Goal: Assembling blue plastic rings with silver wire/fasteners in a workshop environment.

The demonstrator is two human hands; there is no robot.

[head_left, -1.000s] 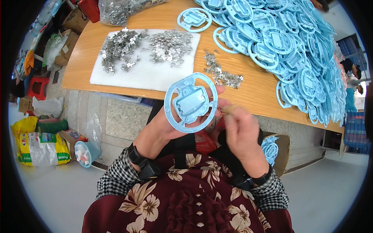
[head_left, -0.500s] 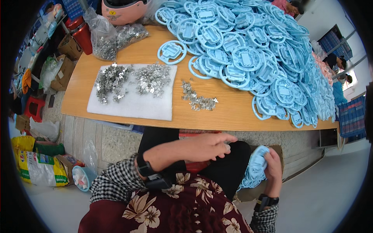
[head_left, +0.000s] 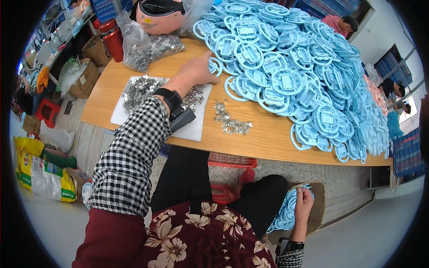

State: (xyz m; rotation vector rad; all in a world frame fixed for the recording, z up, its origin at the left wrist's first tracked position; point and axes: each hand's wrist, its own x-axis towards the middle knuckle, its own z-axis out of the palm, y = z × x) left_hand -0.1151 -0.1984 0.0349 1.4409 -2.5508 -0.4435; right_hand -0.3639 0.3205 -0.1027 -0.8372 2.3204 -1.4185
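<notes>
My left hand [head_left: 193,73] reaches across the table to a light-blue plastic ring-shaped part [head_left: 216,67] at the near left edge of a big heap [head_left: 286,80] of the same parts. Its fingers close on that part and cover much of it. Beneath my left wrist lies a white foam sheet [head_left: 193,134] bearing small silver metal clips [head_left: 139,94]. Low on the right, my right hand [head_left: 304,204] is at a cardboard box [head_left: 318,207] filled with blue parts [head_left: 286,212]. Its fingertips are drawn together; whatever they hold is unclear.
More metal clips [head_left: 233,123] lie loose on the wooden table [head_left: 178,149]. Bags of metal pieces [head_left: 136,53], a red flask [head_left: 111,41] and a pink helmet [head_left: 161,20] stand at the back left. A red stool [head_left: 46,110] is on the floor. Other people sit farther off.
My left hand has gone from above my lap up to the blue ring part on the table. My right hand has sunk slightly beside the box, and the blue part it held up no longer shows.
</notes>
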